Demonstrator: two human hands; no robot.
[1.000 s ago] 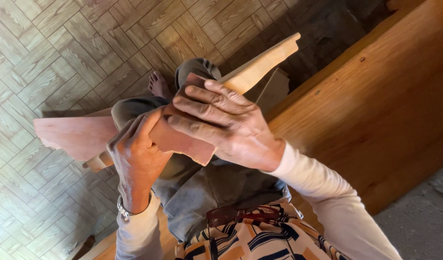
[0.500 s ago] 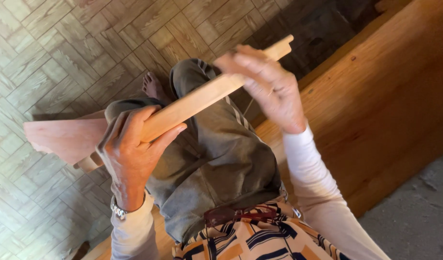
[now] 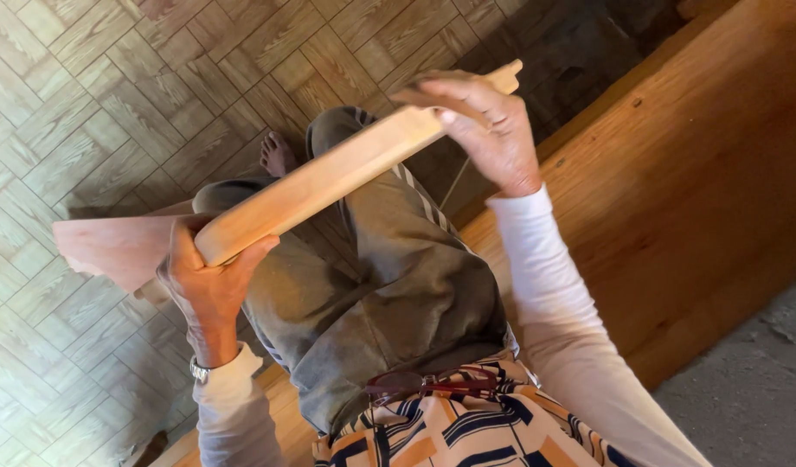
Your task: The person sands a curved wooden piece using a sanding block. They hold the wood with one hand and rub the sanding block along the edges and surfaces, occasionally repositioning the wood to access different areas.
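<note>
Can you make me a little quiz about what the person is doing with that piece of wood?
1. True or false: both hands hold the long wooden board.
2. Which hand grips the far, upper end? A) left hand B) right hand
3. What is the floor covered with?

Key: 1. True. 2. B. 3. Wood-patterned tiles.

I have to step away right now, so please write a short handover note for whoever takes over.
Left hand grips the near end of the long wooden piece. Right hand grips its far end. The piece is held tilted in the air above the lap, clear of the patterned floor. A wooden bench stands to the right. Done so far: piece lifted, held at both ends. Not yet set down anywhere.
</note>
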